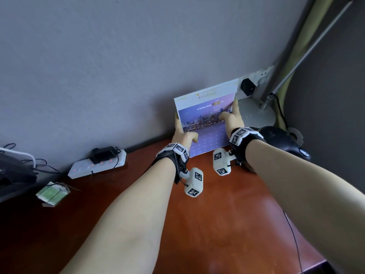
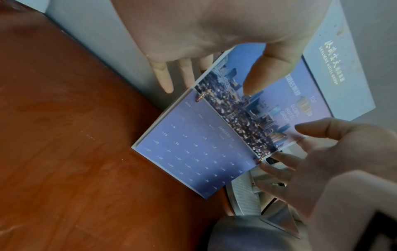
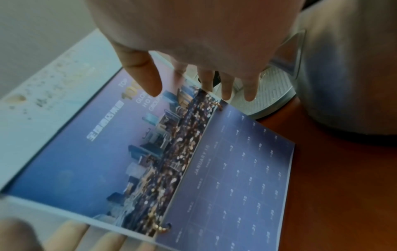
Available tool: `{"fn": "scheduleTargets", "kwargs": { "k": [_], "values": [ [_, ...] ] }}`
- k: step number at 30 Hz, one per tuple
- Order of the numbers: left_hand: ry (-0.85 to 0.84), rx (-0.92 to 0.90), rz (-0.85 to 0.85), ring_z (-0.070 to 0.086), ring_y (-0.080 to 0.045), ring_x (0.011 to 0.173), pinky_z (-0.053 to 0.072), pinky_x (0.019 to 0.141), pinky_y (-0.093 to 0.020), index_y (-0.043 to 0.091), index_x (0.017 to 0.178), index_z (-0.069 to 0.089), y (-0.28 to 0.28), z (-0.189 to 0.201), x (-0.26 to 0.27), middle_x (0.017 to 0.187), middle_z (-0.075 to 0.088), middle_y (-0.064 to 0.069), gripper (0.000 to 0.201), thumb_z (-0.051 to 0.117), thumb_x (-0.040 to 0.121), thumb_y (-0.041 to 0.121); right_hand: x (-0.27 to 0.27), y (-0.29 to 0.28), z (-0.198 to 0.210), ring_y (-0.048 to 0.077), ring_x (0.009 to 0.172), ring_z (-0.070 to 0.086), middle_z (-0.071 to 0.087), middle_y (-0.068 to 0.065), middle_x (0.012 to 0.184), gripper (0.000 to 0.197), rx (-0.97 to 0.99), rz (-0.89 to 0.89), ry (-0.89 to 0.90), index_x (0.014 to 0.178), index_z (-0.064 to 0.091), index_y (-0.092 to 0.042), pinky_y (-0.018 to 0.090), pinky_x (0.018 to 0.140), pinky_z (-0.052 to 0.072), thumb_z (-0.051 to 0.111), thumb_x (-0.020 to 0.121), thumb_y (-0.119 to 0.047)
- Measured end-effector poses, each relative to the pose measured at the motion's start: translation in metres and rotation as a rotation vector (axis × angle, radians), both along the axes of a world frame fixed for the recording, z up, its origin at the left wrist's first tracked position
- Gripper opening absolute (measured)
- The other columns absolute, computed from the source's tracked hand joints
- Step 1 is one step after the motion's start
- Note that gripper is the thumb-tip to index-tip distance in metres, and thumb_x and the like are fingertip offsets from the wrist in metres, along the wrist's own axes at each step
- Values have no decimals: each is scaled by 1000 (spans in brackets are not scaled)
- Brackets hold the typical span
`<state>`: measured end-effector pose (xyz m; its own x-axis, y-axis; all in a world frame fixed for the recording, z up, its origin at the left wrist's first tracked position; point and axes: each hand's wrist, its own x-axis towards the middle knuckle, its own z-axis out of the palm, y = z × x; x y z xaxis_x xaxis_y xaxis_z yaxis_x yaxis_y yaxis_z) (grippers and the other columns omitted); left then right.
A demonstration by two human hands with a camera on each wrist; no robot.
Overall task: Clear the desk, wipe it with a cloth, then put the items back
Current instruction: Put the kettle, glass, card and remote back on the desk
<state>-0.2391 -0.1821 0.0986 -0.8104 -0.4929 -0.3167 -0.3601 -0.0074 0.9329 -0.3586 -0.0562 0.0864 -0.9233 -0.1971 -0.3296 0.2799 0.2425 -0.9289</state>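
Calendar: the desk calendar (image 1: 205, 117) stood at the back of the reddish-brown desk (image 1: 217, 214), leaning against the grey wall (image 1: 118, 66); its lower page, a January date grid, bent forward onto the desktop; a city skyline picture filled the upper part.
My left hand: my left hand (image 1: 182, 136) was at the calendar's left edge; thumb in front of the card, fingers (image 2: 164, 76) straight and slightly spread behind it; whether thumb and fingers actually pressed the card I could not tell from the left wrist view.
My right hand: my right hand (image 1: 233, 119) was at the right edge; thumb lay over the front near the skyline, the other fingers (image 3: 227, 86) reached down behind the edge, loosely spread; contact with the card looked likely but I could not tell for sure.
Lamp: a round grey lamp base (image 1: 256, 113) sat just beside the calendar on its right; its pole rose toward the upper right corner.
Mouse: a black mouse (image 1: 284, 141) lay near my right wrist, by the desk's right edge.
Power strip: a white power strip (image 1: 96, 164) lay along the wall well to the left, a black plug in it.
Packet: a small green-and-white packet (image 1: 52, 193) sat near the desk's left side.
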Motion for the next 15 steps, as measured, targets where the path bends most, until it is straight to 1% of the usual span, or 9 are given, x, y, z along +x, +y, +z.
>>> {"fn": "scheduleTargets", "kwargs": {
  "k": [2,5,7,8,10,11,12,13,15],
  "values": [
    [5,-13,-16,55,-22,96,39,66,-23,27,154,19,2,0,-5,148,40,-7,108,58,54,14,-1,-1,0,23,137,36,30,-1,158,88,3,-27,-3,158,5,-32,24,97,24,53,86,-14],
    [21,-21,-31,49,-7,75,40,62,-24,24,152,23,1,-5,-10,147,41,-12,105,58,53,14,4,-4,-6,28,146,27,15,1,164,103,63,-16,28,157,-4,-32,32,109,24,53,72,-26],
    [34,-16,-37,49,-4,73,42,59,-18,21,152,23,0,-9,-11,149,40,-10,105,58,53,13,9,-6,-18,26,149,18,3,3,166,101,99,6,43,157,-7,-28,27,104,19,57,79,-18],
    [41,-18,-48,51,-6,75,41,58,-13,19,153,23,0,-10,-10,150,39,-9,106,58,54,12,12,-6,-25,26,150,14,-2,4,166,100,120,13,39,157,-7,-26,25,100,19,58,83,-13],
    [39,-26,-78,54,-18,97,41,60,-8,17,155,20,1,-12,-8,154,33,-5,108,58,54,10,19,-6,-36,28,149,15,-8,7,165,101,167,20,2,157,-8,-26,29,102,25,59,84,-10],
    [26,-20,-88,53,-14,104,40,59,-4,16,157,16,1,-13,-6,157,28,-2,109,58,56,8,23,-7,-41,29,149,17,-9,7,165,102,185,22,-19,157,-8,-26,32,105,27,60,84,-10],
    [7,-6,-100,54,3,98,39,57,0,17,158,12,2,-15,-4,156,26,2,110,59,59,6,26,-6,-47,31,148,20,-8,7,165,103,200,21,-47,157,-9,-27,35,108,28,61,84,-11],
    [-13,8,-108,53,18,79,38,54,1,20,159,9,2,-18,-3,151,27,5,110,59,61,6,29,-5,-53,32,147,24,-5,6,165,103,201,26,-77,157,-10,-28,37,110,28,61,84,-12],
    [-57,38,-100,46,17,60,40,59,-8,26,159,7,3,-25,-2,138,36,7,115,57,57,11,31,-2,-60,32,143,32,2,2,166,103,189,63,-132,156,-12,-29,38,110,31,60,84,-13]
  ]
}}
